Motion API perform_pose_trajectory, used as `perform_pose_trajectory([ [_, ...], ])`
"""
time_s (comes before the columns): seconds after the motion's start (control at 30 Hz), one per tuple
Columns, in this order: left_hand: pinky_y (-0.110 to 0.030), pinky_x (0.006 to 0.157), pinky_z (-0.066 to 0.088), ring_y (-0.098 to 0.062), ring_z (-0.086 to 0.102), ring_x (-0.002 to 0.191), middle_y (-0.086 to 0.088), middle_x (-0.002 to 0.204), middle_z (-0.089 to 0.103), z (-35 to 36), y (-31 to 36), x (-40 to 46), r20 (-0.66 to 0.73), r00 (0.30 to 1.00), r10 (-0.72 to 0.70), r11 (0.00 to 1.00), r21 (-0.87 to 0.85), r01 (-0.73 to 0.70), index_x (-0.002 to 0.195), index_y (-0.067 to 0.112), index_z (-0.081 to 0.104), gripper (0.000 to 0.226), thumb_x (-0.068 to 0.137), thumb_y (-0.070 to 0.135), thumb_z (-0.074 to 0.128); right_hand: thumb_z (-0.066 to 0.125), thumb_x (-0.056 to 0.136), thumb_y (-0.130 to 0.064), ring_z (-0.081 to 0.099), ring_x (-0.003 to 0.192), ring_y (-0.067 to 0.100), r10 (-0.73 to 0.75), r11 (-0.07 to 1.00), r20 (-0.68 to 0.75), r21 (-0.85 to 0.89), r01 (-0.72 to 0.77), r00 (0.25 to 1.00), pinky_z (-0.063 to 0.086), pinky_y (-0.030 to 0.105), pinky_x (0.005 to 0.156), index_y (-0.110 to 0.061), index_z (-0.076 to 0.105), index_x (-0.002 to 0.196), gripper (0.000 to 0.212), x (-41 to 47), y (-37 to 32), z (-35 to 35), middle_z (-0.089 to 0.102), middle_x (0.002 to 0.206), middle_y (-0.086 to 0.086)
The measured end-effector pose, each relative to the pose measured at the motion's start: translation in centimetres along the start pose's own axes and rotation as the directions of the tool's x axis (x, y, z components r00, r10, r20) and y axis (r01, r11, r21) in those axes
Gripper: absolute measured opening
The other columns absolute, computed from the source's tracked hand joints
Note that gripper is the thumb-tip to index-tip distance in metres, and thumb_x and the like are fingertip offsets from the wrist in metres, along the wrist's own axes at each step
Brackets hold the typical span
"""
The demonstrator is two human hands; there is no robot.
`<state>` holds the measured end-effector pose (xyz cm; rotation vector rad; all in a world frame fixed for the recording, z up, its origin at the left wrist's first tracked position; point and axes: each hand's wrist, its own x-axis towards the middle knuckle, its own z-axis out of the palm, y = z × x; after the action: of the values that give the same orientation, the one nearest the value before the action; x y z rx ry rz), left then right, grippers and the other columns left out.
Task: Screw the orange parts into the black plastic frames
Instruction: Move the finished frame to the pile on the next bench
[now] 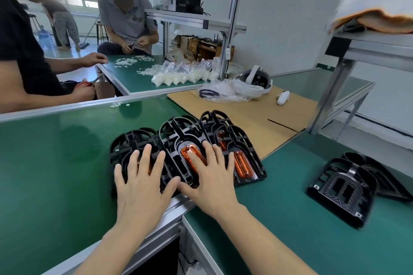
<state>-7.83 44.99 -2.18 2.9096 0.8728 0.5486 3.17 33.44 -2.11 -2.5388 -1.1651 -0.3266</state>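
On the green bench (67,163), right at the seam where two tops meet, sits a bunch of black plastic frames (185,140) overlapping each other, some with orange parts (242,161) already sitting in them. The person's left hand (143,176) lies flat, fingers spread, on the leftmost frame, and the right hand (212,172) does the same on the middle one, fingers straight across its orange part. Neither grips anything.

What could go wrong, imo: the frames are stacked kinda loose and tilted, so pressing on one could make its neighbour slide or tip. The pile also straddles that metal joint, so a frame could rock while it's being screwed. No screwdriver or screws visible near the hands either, so the orange parts may just be resting loose and could pop out if the frames get shoved. A second pile of frames (344,187) sits well apart to the right.
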Motion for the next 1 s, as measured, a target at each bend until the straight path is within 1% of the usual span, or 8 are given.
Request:
perform_pose_trajectory([
  [0.1, -0.061, 0.105, 0.027, -0.036, 0.038, 0.135, -0.013, 0.146, 0.042, -0.3, 0.4, -0.3, 0.013, 0.999, 0.051, 0.999, 0.018, -0.051, 0.135, 0.015, 0.053, 0.086, 0.088, 0.066, 0.003, 0.042, 0.083, -0.071, -0.002, 0.148, 0.024, -0.021, 1.0, -0.007, 0.0, 0.021, 1.0, -0.012, 0.054, 0.114, -0.037, 0.033, 0.143, 0.07, -0.6, 0.4, -0.1, 0.009, 0.161, 0.003],
  [0.27, -0.062, 0.104, 0.029, -0.036, 0.044, 0.131, -0.013, 0.141, 0.049, -0.3, 1.2, -0.5, -0.018, 0.995, 0.095, 0.996, 0.001, -0.095, 0.129, 0.014, 0.06, 0.072, 0.084, 0.058, 0.024, 0.048, 0.082, -0.07, -0.007, 0.147, 0.019, -0.049, 0.998, 0.012, 0.051, 0.048, 0.999, -0.013, 0.054, 0.113, -0.04, 0.031, 0.144, 0.071, -1.3, 1.2, -0.5, 0.006, 0.161, -0.002],
  [0.4, -0.064, 0.1, 0.032, -0.037, 0.049, 0.126, -0.014, 0.135, 0.055, -0.1, 2.0, -0.5, -0.12, 0.983, 0.135, 0.99, -0.012, -0.137, 0.121, 0.011, 0.065, 0.053, 0.081, 0.044, 0.068, 0.051, 0.077, -0.072, -0.008, 0.147, 0.016, -0.065, 0.993, 0.019, 0.096, 0.063, 0.998, -0.018, 0.05, 0.113, -0.042, 0.03, 0.145, 0.078, -2.1, 2.1, -0.8, 0.005, 0.161, -0.004],
  [0.47, -0.064, 0.103, 0.03, -0.037, 0.047, 0.128, -0.013, 0.136, 0.055, 0.1, 2.4, -0.6, -0.105, 0.984, 0.144, 0.989, -0.029, -0.147, 0.122, 0.012, 0.064, 0.057, 0.075, 0.04, 0.076, 0.053, 0.076, -0.072, -0.009, 0.148, 0.015, -0.054, 0.992, 0.025, 0.115, 0.051, 0.998, -0.018, 0.046, 0.113, -0.041, 0.029, 0.146, 0.08, -2.6, 2.6, -1.0, 0.005, 0.161, -0.004],
  [0.7, -0.064, 0.102, 0.03, -0.037, 0.048, 0.127, -0.012, 0.134, 0.056, 0.0, 3.4, -0.9, -0.095, 0.981, 0.168, 0.985, -0.027, -0.171, 0.123, 0.013, 0.064, 0.056, 0.077, 0.044, 0.073, 0.054, 0.078, -0.07, -0.01, 0.147, 0.011, -0.042, 0.986, 0.053, 0.162, 0.032, 0.998, -0.016, 0.043, 0.116, -0.043, 0.024, 0.148, 0.081, -3.8, 4.0, -1.4, 0.003, 0.161, -0.007],
  [0.83, -0.064, 0.099, 0.033, -0.037, 0.051, 0.124, -0.013, 0.131, 0.058, -0.1, 3.8, -1.1, -0.124, 0.972, 0.2, 0.979, -0.023, -0.204, 0.121, 0.013, 0.065, 0.06, 0.077, 0.051, 0.053, 0.054, 0.081, -0.068, -0.009, 0.147, 0.012, -0.041, 0.988, 0.061, 0.152, 0.031, 0.997, -0.017, 0.041, 0.115, -0.041, 0.023, 0.149, 0.08, -4.1, 4.4, -1.6, 0.004, 0.161, -0.006],
  [0.93, -0.063, 0.102, 0.029, -0.036, 0.048, 0.127, -0.012, 0.133, 0.057, -0.1, 4.1, -1.1, -0.116, 0.971, 0.209, 0.975, -0.052, -0.216, 0.123, 0.015, 0.064, 0.06, 0.076, 0.05, 0.053, 0.055, 0.081, -0.068, -0.008, 0.147, 0.01, -0.041, 0.987, 0.062, 0.159, 0.031, 0.997, -0.015, 0.043, 0.117, -0.042, 0.023, 0.149, 0.079, -4.3, 4.6, -2.0, 0.004, 0.161, -0.007],
  [1.0, -0.062, 0.103, 0.028, -0.035, 0.047, 0.128, -0.011, 0.134, 0.057, 0.1, 4.4, -1.0, -0.11, 0.97, 0.219, 0.973, -0.052, -0.225, 0.123, 0.016, 0.064, 0.056, 0.079, 0.05, 0.056, 0.053, 0.081, -0.068, -0.008, 0.147, 0.008, -0.04, 0.986, 0.041, 0.162, 0.033, 0.998, -0.019, 0.038, 0.115, -0.041, 0.025, 0.148, 0.078, -4.4, 4.8, -2.3, 0.006, 0.161, -0.008],
])
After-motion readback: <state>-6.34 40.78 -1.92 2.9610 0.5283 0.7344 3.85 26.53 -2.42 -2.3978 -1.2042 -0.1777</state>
